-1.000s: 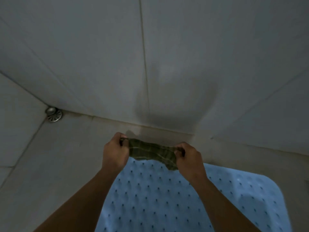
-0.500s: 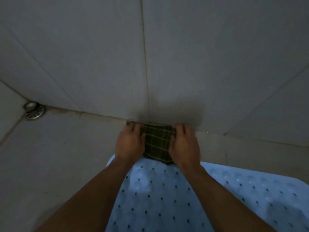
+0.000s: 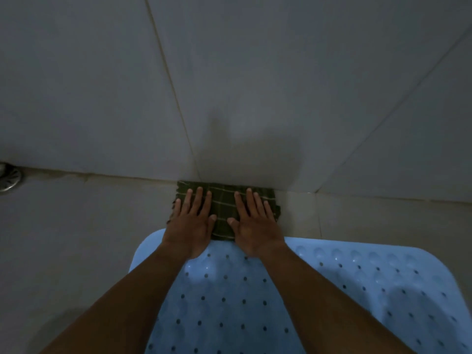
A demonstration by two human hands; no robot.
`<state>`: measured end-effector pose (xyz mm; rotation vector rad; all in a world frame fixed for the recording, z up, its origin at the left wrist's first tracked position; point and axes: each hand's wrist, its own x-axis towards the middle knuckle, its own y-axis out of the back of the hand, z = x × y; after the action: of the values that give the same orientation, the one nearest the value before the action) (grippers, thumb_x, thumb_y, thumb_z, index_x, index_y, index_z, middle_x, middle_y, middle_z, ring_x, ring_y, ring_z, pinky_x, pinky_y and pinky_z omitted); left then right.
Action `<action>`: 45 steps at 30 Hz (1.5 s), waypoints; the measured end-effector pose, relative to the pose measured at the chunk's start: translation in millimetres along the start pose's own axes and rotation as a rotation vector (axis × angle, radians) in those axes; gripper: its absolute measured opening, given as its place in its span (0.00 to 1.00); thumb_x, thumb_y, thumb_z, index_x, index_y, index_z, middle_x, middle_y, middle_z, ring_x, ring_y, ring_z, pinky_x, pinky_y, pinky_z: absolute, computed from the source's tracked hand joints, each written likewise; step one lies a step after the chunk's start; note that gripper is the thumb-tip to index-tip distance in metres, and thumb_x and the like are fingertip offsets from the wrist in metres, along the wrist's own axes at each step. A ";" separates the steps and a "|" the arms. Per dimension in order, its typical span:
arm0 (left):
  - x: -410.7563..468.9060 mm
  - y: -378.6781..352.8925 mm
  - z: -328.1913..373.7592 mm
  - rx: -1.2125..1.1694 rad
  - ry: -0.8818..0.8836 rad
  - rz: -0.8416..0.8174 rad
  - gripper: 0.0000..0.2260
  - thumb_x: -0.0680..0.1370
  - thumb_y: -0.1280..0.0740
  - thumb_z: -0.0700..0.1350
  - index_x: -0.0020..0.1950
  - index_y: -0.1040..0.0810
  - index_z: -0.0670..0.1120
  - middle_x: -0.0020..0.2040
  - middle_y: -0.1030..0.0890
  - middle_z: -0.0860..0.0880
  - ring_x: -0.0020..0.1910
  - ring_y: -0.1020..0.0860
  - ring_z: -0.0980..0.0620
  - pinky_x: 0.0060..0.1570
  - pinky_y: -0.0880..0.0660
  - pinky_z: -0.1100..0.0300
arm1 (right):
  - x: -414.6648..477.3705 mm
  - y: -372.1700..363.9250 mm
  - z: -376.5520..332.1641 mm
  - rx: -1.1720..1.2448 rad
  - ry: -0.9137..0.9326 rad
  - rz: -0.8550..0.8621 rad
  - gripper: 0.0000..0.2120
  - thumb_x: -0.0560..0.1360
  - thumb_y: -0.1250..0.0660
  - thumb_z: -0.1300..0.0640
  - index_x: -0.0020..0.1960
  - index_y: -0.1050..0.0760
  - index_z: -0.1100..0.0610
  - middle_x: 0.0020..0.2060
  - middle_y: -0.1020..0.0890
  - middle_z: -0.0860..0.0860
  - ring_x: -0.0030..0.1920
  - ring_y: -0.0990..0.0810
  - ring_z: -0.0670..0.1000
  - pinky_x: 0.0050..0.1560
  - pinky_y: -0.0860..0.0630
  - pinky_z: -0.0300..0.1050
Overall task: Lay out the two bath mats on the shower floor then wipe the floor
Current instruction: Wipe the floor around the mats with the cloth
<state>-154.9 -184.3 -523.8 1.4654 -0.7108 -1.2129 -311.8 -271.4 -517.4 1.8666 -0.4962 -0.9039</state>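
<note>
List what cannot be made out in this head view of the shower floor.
- Second bath mat: only one blue mat shows, cut off by the bottom and right edges.
- Drain: cut by the left edge.
- Green cloth: partly covered by the left hand and right hand.
- Floor under the cloth: hidden, so wet or dirty cannot be told.

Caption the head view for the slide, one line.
Both hands, left hand and right hand, press a green checked cloth flat on the floor beyond a blue bath mat.

Both hands (image 3: 190,226) (image 3: 255,226) press cloth (image 3: 224,208) on floor (image 3: 89,213).
</note>
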 end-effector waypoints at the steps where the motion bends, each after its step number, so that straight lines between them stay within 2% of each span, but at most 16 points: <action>1: 1.3 -0.1 10.2 0.001 -0.003 -0.006 0.35 0.74 0.72 0.60 0.80 0.64 0.47 0.81 0.62 0.45 0.79 0.63 0.44 0.75 0.65 0.48 | -3.4 2.2 8.5 0.000 -0.012 -0.010 0.31 0.84 0.57 0.41 0.80 0.67 0.50 0.79 0.65 0.54 0.79 0.66 0.52 0.77 0.66 0.51; 4: 6.2 0.6 43.9 -0.044 -0.022 -0.023 0.40 0.70 0.74 0.61 0.81 0.62 0.46 0.81 0.62 0.43 0.79 0.64 0.43 0.76 0.64 0.45 | -14.1 9.1 37.6 -0.019 -0.047 -0.010 0.32 0.84 0.57 0.41 0.80 0.67 0.53 0.79 0.64 0.53 0.79 0.65 0.51 0.77 0.65 0.50; 7: 12.5 2.2 67.7 -0.088 -0.033 0.012 0.38 0.74 0.68 0.60 0.81 0.56 0.43 0.80 0.63 0.40 0.79 0.64 0.42 0.76 0.65 0.44 | -21.1 15.3 60.6 -0.042 -0.095 -0.014 0.33 0.83 0.58 0.39 0.80 0.66 0.54 0.79 0.64 0.55 0.79 0.65 0.53 0.77 0.65 0.50; 9: 15.7 0.4 70.6 -0.104 -0.030 0.002 0.37 0.76 0.66 0.60 0.81 0.58 0.43 0.80 0.65 0.40 0.79 0.65 0.43 0.76 0.66 0.45 | -21.7 15.9 64.6 -0.026 -0.142 -0.028 0.33 0.82 0.58 0.38 0.80 0.65 0.51 0.78 0.66 0.57 0.78 0.67 0.54 0.77 0.65 0.50; 12: 16.5 -3.5 67.2 -0.129 -0.033 -0.006 0.40 0.73 0.71 0.64 0.80 0.64 0.44 0.79 0.67 0.44 0.79 0.65 0.45 0.76 0.68 0.47 | -19.5 10.2 61.4 -0.035 -0.181 0.010 0.32 0.82 0.60 0.38 0.80 0.65 0.51 0.79 0.65 0.57 0.78 0.66 0.55 0.77 0.65 0.51; 17: 18.8 -6.3 63.0 -0.122 -0.056 -0.003 0.41 0.74 0.69 0.66 0.80 0.62 0.42 0.81 0.62 0.41 0.80 0.63 0.43 0.75 0.66 0.46 | -20.6 8.0 57.6 -0.058 -0.193 0.020 0.36 0.77 0.68 0.34 0.79 0.69 0.51 0.79 0.64 0.59 0.79 0.66 0.56 0.76 0.65 0.53; 20: 20.5 -6.4 62.9 -0.111 -0.053 -0.025 0.41 0.73 0.70 0.66 0.80 0.63 0.43 0.80 0.64 0.41 0.79 0.64 0.43 0.76 0.66 0.45 | -22.7 13.1 56.9 -0.045 -0.185 -0.023 0.33 0.81 0.62 0.36 0.79 0.70 0.50 0.78 0.66 0.59 0.78 0.67 0.56 0.77 0.65 0.54; 23: 23.4 -6.9 65.4 -0.096 -0.019 -0.020 0.41 0.73 0.70 0.66 0.80 0.64 0.43 0.80 0.65 0.42 0.79 0.65 0.44 0.76 0.66 0.46 | -19.2 12.2 58.2 -0.034 -0.187 -0.007 0.32 0.82 0.61 0.37 0.79 0.69 0.48 0.78 0.67 0.57 0.78 0.69 0.55 0.77 0.65 0.54; 27: 24.7 -2.1 73.6 -0.081 0.052 -0.100 0.35 0.81 0.58 0.63 0.80 0.63 0.43 0.79 0.68 0.43 0.78 0.68 0.45 0.76 0.66 0.44 | -20.2 10.1 66.6 0.003 -0.132 0.000 0.31 0.83 0.58 0.38 0.80 0.66 0.47 0.79 0.66 0.56 0.78 0.67 0.54 0.77 0.65 0.52; 29: 22.4 0.5 84.2 -0.065 0.079 -0.110 0.34 0.82 0.57 0.62 0.80 0.64 0.43 0.79 0.68 0.42 0.78 0.68 0.44 0.76 0.65 0.43 | -22.5 10.8 75.0 0.006 -0.109 0.003 0.31 0.83 0.57 0.38 0.80 0.65 0.47 0.79 0.66 0.55 0.78 0.67 0.53 0.77 0.65 0.51; 33: 14.9 -2.0 125.7 -0.046 0.104 -0.060 0.33 0.82 0.57 0.62 0.80 0.65 0.48 0.79 0.67 0.40 0.78 0.66 0.39 0.76 0.64 0.43 | -35.2 14.5 109.5 0.041 -0.119 0.009 0.32 0.83 0.54 0.38 0.80 0.64 0.47 0.79 0.65 0.56 0.79 0.65 0.53 0.77 0.63 0.51; 37: 17.7 -7.0 190.3 -0.056 0.078 -0.084 0.33 0.82 0.57 0.63 0.80 0.65 0.48 0.80 0.66 0.41 0.78 0.66 0.39 0.76 0.64 0.43 | -60.1 25.0 169.8 0.066 -0.154 0.008 0.33 0.82 0.54 0.37 0.80 0.63 0.47 0.79 0.64 0.56 0.79 0.64 0.54 0.78 0.63 0.51; 45: 25.8 -0.9 304.5 -0.064 0.089 -0.221 0.34 0.83 0.55 0.62 0.79 0.68 0.48 0.78 0.70 0.43 0.78 0.69 0.41 0.75 0.67 0.42 | -101.8 38.8 264.6 0.149 -0.243 -0.007 0.35 0.82 0.51 0.37 0.80 0.64 0.48 0.79 0.65 0.57 0.79 0.65 0.55 0.77 0.62 0.51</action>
<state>-432.1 -312.2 -510.9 1.5651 -0.4542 -1.3156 -577.9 -376.6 -513.0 1.9021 -0.7222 -1.1320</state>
